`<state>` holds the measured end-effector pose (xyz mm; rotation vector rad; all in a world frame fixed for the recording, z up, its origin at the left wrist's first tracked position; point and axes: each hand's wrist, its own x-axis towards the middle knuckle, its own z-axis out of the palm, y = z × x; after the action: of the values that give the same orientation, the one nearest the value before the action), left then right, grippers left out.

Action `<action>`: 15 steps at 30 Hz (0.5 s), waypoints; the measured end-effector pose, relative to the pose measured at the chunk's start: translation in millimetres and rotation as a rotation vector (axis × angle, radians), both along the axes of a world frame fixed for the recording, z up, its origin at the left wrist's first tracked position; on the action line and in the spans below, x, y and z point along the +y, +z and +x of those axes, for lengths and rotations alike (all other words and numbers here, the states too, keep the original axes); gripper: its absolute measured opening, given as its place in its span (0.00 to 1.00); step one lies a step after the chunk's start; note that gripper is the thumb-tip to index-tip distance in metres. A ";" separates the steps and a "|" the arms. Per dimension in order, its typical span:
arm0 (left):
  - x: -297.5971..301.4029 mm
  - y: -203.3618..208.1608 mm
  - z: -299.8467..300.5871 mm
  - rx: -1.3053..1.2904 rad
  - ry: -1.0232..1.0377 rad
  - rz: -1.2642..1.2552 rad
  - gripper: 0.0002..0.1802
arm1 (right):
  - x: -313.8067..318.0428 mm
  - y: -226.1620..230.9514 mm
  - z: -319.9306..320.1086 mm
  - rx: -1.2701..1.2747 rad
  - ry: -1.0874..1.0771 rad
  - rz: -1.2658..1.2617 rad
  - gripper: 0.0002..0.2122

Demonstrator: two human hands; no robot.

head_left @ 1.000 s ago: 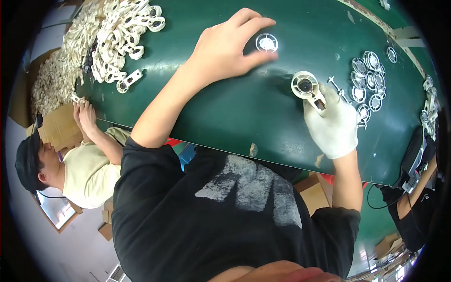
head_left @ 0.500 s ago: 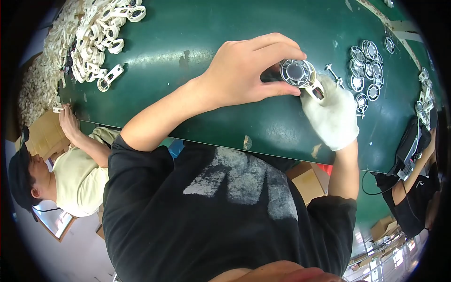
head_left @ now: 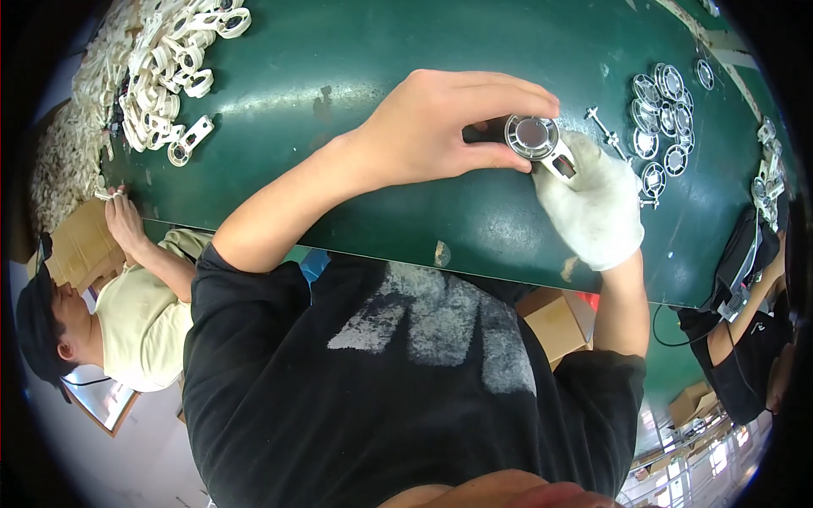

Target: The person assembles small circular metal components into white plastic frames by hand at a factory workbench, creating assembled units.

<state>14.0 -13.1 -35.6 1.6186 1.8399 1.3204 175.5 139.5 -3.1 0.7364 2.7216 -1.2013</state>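
Note:
Above the green table, both my hands hold one round-headed white plastic part [head_left: 560, 158] with a slotted stem. A silver spoked disc with a dark centre [head_left: 533, 133] faces up on its round head. My bare left hand [head_left: 440, 127] grips the round head between the thumb below and the fingers above. My right hand [head_left: 589, 203], in a white glove, is closed around the stem; the glove hides most of its fingers. To the right of that glove lie several silver spoked discs [head_left: 645, 146] and a thin metal piece [head_left: 607, 135].
A heap of white round-headed parts [head_left: 161, 93] covers the table's far left, with one part [head_left: 188, 142] lying apart. Another person's hand [head_left: 125, 222] is at the left table edge. At right are more parts [head_left: 766, 182], a black bag [head_left: 735, 262] and another person's arm [head_left: 745, 305].
Both my hands have shifted slightly left and down with the held part, keeping their grip. The view has also shifted a little.

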 end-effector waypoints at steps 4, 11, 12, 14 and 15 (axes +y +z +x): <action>4.3 -1.8 -5.8 -0.067 -0.091 0.040 0.28 | 1.7 -8.7 5.5 0.093 0.015 0.030 0.12; 2.3 9.4 3.8 0.176 -0.141 0.203 0.24 | 11.7 13.3 -0.6 -0.060 0.131 -0.316 0.17; 2.5 8.7 4.0 0.173 -0.145 0.204 0.24 | 11.0 10.6 0.0 -0.061 0.126 -0.316 0.17; 4.1 6.6 2.0 0.348 -0.234 0.299 0.29 | 10.1 6.3 1.6 -0.034 0.102 -0.402 0.18; 5.2 7.2 2.8 0.343 -0.245 0.305 0.29 | 9.5 -3.2 7.8 0.056 0.102 -0.395 0.18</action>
<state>16.8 -7.9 -28.4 2.2709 1.5986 1.3259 183.3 148.9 -6.3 0.5137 2.4085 -1.6816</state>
